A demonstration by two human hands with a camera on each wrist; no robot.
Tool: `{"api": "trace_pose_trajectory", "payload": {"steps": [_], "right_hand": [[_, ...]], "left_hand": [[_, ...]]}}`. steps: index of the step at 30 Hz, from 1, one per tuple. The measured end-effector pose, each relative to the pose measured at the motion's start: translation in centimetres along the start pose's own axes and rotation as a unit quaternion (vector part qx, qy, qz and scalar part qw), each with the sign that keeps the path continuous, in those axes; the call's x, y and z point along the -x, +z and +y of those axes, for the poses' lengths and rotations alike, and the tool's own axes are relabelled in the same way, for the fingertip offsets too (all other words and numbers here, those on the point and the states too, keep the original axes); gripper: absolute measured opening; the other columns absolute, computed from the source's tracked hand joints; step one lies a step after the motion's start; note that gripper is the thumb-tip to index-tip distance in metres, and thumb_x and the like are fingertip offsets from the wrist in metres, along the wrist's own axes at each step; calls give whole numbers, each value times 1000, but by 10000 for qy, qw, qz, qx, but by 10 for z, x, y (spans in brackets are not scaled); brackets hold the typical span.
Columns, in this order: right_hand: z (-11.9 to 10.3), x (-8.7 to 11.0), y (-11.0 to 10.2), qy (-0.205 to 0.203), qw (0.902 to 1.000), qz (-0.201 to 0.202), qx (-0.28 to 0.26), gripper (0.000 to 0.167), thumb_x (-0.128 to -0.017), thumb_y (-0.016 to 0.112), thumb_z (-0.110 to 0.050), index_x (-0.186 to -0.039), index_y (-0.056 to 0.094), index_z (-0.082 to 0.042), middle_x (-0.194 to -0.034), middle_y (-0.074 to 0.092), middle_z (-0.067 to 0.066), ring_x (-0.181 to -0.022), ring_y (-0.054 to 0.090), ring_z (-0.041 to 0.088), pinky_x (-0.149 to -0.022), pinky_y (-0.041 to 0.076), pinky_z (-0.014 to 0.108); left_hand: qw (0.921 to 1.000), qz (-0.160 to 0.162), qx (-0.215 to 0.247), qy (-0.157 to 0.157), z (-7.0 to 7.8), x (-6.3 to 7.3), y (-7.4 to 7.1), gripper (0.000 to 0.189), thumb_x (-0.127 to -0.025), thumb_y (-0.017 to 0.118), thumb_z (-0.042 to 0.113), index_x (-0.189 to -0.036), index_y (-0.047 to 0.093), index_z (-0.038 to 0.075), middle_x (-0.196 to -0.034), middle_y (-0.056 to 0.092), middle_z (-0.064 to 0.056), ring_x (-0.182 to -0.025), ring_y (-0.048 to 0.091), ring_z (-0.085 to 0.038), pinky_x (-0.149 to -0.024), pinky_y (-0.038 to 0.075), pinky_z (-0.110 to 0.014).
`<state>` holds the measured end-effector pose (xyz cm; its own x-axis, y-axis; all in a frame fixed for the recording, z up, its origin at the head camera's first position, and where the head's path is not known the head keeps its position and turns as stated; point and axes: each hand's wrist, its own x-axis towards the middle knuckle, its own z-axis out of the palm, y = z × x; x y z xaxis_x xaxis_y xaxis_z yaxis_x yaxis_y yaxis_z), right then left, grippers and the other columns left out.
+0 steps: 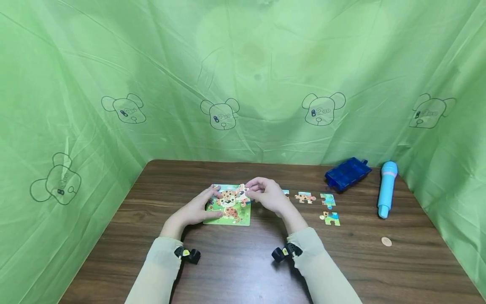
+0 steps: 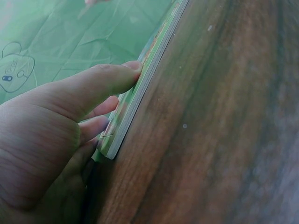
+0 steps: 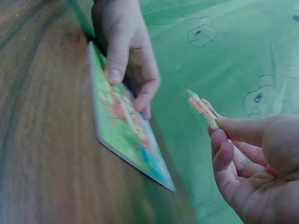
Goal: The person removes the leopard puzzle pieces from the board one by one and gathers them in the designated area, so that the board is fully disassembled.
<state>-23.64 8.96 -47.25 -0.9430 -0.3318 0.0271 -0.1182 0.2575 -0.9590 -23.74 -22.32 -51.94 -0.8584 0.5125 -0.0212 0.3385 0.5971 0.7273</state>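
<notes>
A square puzzle board (image 1: pixel 239 216) with a spotted cartoon animal on green lies on the table. My left hand (image 1: pixel 198 207) rests on the board's left part, thumb near the front edge and fingers spread toward the back. In the left wrist view the thumb (image 2: pixel 110 79) presses on the board's face beside its thick edge. My right hand (image 1: pixel 270 195) is over the board's right back corner and pinches a puzzle piece (image 3: pixel 204 107) between thumb and fingertips. The right wrist view shows that piece raised off the board and tilted.
Right of the board lie loose puzzle pieces (image 1: pixel 305 197), several in all. Farther right are a dark blue box (image 1: pixel 347 174), a light blue toy microphone (image 1: pixel 387 190) and a small round disc (image 1: pixel 386 241). A green curtain (image 1: pixel 265 143) stands behind the brown table (image 1: pixel 235 270).
</notes>
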Motion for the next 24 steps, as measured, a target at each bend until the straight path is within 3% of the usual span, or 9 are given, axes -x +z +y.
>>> {"api": "trace_pose_trajectory", "payload": {"steps": [2,7,14,24], "right_hand": [[-3,6,-10,38,10000,-29,-74,22,-99,80,-8,-120,76,-3,-104,79,10,-92,74,34,-87,63,52],[-4,21,-31,123,9999,-73,-20,23,-99,81,-11,-120,75,-4,-103,78,9,-96,72,44,-88,62,58],[10,49,-61,283,9994,-102,156,25,-101,81,-16,-121,74,-3,-104,77,10,-95,73,44,-86,63,54],[35,87,-117,209,9996,157,131,26,-102,76,-5,-124,69,8,-106,76,19,-88,75,30,-80,66,41]], "left_hand": [[10000,-15,-7,24,0,-1,1,54,-95,87,41,-137,62,16,-177,33,-12,-168,12,-38,-131,19,-65],[10000,-20,-80,-47,-3,-2,2,55,-95,87,42,-138,62,18,-178,32,-9,-169,11,-35,-132,19,-62],[10000,-21,-66,-8,-3,-4,4,56,-95,87,43,-139,62,19,-178,31,-8,-169,11,-33,-132,18,-62],[9999,66,-136,-38,-7,-2,6,56,-93,89,44,-136,63,19,-177,34,-8,-168,13,-36,-131,21,-65]]}}
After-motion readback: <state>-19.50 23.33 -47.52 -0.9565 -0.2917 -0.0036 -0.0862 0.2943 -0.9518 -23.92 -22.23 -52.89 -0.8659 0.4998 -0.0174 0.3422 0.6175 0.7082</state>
